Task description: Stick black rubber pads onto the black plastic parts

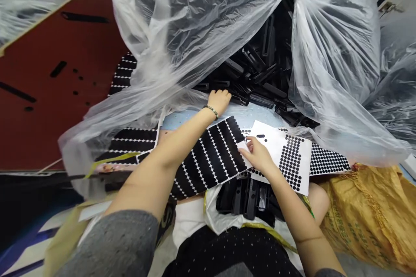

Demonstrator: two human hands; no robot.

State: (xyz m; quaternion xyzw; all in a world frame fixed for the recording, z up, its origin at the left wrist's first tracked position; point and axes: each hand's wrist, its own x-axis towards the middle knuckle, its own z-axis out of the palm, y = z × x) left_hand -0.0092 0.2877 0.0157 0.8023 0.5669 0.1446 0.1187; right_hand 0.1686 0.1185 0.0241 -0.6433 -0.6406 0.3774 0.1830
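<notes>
My left hand (220, 102), with a beaded bracelet at the wrist, reaches to the near edge of a heap of black plastic parts (251, 56). Its fingers curl over one black part (239, 99); their tips are partly hidden. At the right end of a sheet of long black stickers (211, 156), my right hand (259, 155) pinches the white edge between thumb and fingers. Under and beside that hand lies a white sheet of round black stickers (292, 162), some of them gone. Another dotted sheet (329, 160) shows beneath it.
Clear plastic sheeting (334, 39) drapes around the heap, knotted at the top. A white bag (212, 214) with more black parts (248, 197) rests at my lap. A red-brown board (58, 86) stands left; a yellow woven sack (367, 212) lies right.
</notes>
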